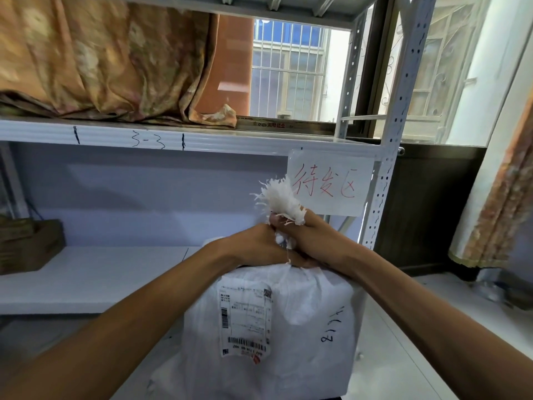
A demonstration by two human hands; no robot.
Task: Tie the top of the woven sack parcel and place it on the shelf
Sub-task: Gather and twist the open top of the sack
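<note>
A white woven sack parcel [305, 336] stands in front of me, box-shaped, with a shipping label [245, 319] on its near face and black numbers written on its right side. Its top is gathered into a neck. My left hand [253, 246] and my right hand [308, 241] are both closed around that neck, touching each other. The frayed white end of the sack [279, 200] sticks up above my right hand. The parcel stands in front of the white shelf board [86, 278], at the right end of the rack.
The white metal rack has an upper shelf [173, 137] marked "3-3" carrying folded orange-brown cloth [101, 62]. A paper sign with red writing [328, 183] hangs from it. A brown carton [26, 243] sits at the left of the lower shelf. A perforated upright [395, 125] stands right.
</note>
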